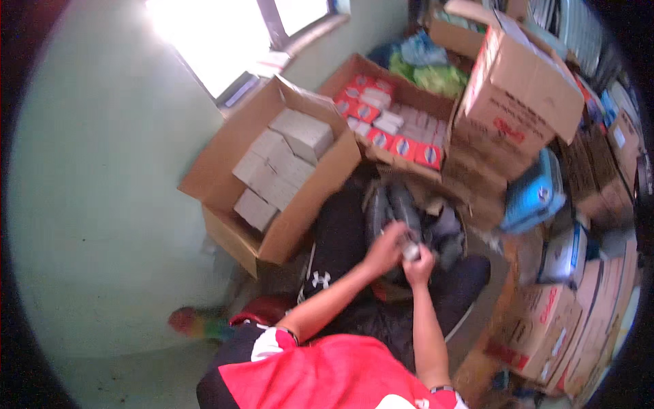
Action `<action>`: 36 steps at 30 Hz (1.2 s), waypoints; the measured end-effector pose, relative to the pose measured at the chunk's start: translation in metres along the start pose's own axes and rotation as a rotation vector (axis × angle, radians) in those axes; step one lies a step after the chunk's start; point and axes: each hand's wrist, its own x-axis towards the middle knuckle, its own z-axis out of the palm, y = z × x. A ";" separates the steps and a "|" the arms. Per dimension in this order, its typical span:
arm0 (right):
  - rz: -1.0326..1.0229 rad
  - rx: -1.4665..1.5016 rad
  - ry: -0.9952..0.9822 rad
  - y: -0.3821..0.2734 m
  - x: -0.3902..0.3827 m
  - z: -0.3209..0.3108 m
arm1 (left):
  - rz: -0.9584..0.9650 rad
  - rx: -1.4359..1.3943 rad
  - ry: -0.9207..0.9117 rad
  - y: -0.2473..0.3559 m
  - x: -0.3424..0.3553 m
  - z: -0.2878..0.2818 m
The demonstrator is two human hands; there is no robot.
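Observation:
My left hand (386, 247) and my right hand (418, 266) meet in front of me, both with fingers closed around a small whitish, shiny round object (410, 251). Blur hides what kind of thing it is. Just beyond my hands are dark grey, rounded shapes (390, 204), apparently in an open container between my knees. Dark crumpled material (447, 235) lies to the right of them.
To the left stands an open carton (216, 228) holding several pale blocks or small boxes. Behind it, another open carton (446, 140) contains red-and-white packets. Stacked cartons (501, 119) and a blue case (535, 194) rise at the right. More cartons (538, 327) lie nearer me.

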 end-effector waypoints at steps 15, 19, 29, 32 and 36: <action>0.121 -0.029 -0.099 -0.007 0.003 -0.017 | -0.303 0.011 0.101 0.003 0.010 -0.005; 0.121 0.178 0.014 -0.009 0.005 -0.009 | 0.172 -0.008 -0.104 0.010 -0.012 0.015; 0.359 0.750 0.111 0.002 0.005 -0.020 | -0.651 -0.469 0.220 -0.049 0.005 0.007; 0.426 1.100 0.260 0.006 0.012 -0.014 | -0.681 -0.564 0.035 -0.044 -0.007 0.021; 0.500 1.272 0.199 0.006 0.014 -0.016 | -0.925 -1.124 -0.054 -0.030 -0.012 0.030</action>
